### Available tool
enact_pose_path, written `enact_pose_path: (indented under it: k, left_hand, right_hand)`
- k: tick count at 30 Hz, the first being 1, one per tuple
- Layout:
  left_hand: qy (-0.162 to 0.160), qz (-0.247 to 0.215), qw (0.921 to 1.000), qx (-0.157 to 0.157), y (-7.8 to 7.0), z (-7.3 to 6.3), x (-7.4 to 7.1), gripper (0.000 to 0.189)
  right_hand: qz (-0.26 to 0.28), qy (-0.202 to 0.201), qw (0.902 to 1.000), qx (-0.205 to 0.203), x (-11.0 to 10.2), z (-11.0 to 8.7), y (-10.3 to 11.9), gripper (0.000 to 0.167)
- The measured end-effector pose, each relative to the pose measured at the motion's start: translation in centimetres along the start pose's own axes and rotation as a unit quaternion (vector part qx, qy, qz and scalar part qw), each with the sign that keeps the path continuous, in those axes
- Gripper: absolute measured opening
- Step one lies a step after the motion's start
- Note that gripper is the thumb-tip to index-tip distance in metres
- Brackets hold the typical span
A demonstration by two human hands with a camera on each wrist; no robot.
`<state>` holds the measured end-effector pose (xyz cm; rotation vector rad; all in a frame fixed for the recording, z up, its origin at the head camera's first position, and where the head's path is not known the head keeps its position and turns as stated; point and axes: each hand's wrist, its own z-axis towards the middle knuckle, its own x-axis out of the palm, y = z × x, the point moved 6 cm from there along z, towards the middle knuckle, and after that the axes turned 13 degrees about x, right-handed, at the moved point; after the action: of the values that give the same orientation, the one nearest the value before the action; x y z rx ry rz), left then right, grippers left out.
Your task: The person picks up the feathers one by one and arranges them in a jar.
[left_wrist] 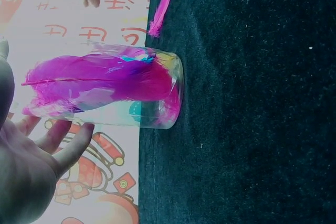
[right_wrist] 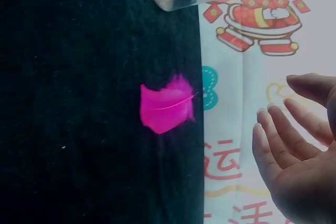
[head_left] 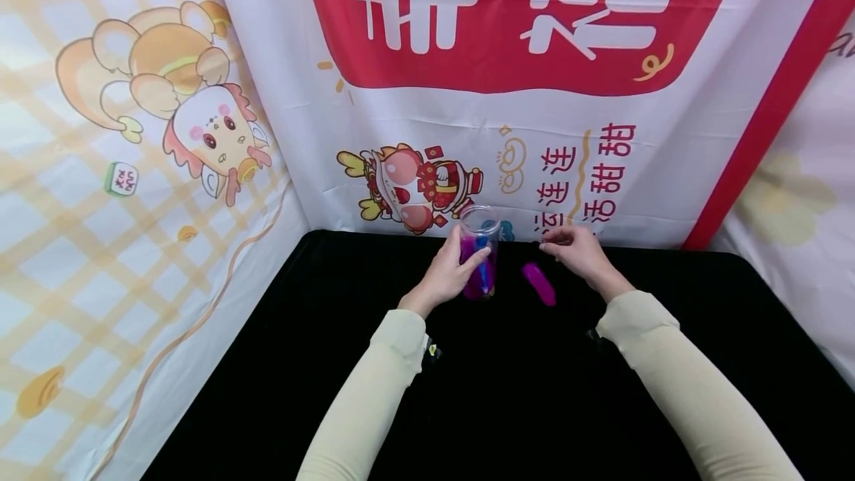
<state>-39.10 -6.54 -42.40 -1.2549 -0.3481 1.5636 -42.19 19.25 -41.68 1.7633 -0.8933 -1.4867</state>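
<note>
My left hand (head_left: 449, 272) grips a clear jar (left_wrist: 160, 114), its thumb lying across the front. Inside the jar are purple and magenta feathers (left_wrist: 100, 80), with bits of blue and yellow near the bottom. The jar is upright over the back of the black table, its top uncovered. To its right, a single magenta feather (head_left: 539, 284) shows against the black cloth, slightly blurred. My right hand (right_wrist: 302, 145) is just beyond that feather, thumb and fingers apart with nothing between them. The feather (right_wrist: 167, 106) is separate from the fingertips.
A black cloth covers the table (head_left: 508, 399). Directly behind its far edge hangs a white and red printed curtain (head_left: 414, 117), close to both hands. Another patterned curtain (head_left: 133, 243) runs along the left side.
</note>
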Motion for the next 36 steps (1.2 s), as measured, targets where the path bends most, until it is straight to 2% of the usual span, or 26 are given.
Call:
enact_pose_path:
  k: [6,16,28,36]
  left_hand:
    - [-0.001,0.005,1.0,0.001,0.1,0.0,0.0,0.069]
    - [-0.002,0.006,0.9999,-0.01,0.0,-0.1,0.0,0.074]
    - [-0.004,0.008,0.9999,-0.007,0.0,-0.1,0.1,0.075]
    - [0.003,-0.002,0.9998,-0.018,0.0,0.0,0.1,0.08]
  right_hand:
    - [-0.026,0.017,0.9994,0.012,0.7,0.4,-1.7,0.036]
    - [-0.029,0.036,0.9971,0.06,2.0,1.2,-4.7,0.042]
    - [-0.079,0.009,0.9959,0.044,2.6,1.1,-5.6,0.04]
    - [-0.082,0.007,0.996,0.036,3.2,1.4,-5.5,0.039]
